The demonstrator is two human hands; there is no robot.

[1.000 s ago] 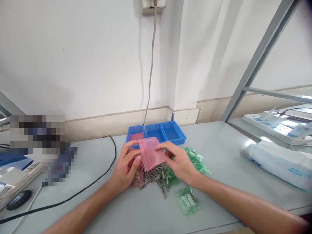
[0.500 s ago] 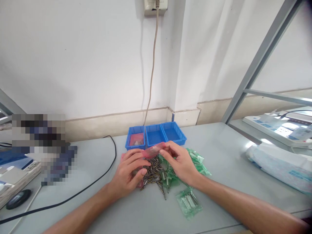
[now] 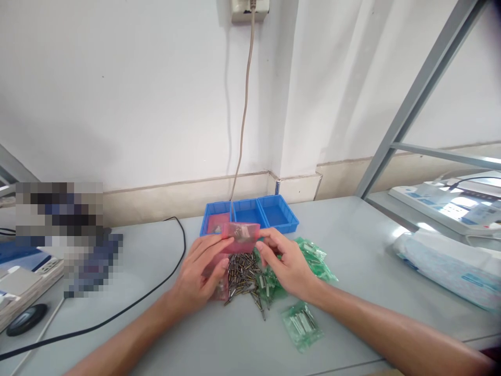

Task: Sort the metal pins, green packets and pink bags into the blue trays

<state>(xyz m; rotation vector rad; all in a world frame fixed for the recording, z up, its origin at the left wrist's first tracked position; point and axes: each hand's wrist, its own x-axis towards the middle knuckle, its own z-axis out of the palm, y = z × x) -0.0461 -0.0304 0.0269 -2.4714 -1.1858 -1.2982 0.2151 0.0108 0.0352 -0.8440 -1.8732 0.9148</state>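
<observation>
A small pink plastic bag (image 3: 243, 236) with small metal parts inside is raised above the table between my hands. My left hand (image 3: 201, 269) grips its left side, fingers on top and thumb below. My right hand (image 3: 287, 261) is closed at its right edge, thumb and forefinger on the corner. Beneath the bag lies a heap of loose metal pins (image 3: 245, 274). More pink bags (image 3: 221, 290) lie partly hidden under my left hand. Green bags (image 3: 317, 258) of metal pieces spread behind and under my right hand, and a single green bag (image 3: 302, 325) lies nearer to me.
Three joined blue bins (image 3: 278, 213) stand against the wall; the left one contains a pink bag. A black cable (image 3: 144, 295) crosses the table at left, near a black mouse (image 3: 27, 318). A soft plastic-wrapped pack (image 3: 450, 271) lies at right beside a metal frame (image 3: 415, 99).
The pink bag has turned from nearly edge-on to showing its broad face, and moved slightly left. My left hand has shifted a little left with it; more pink bags show beneath.
</observation>
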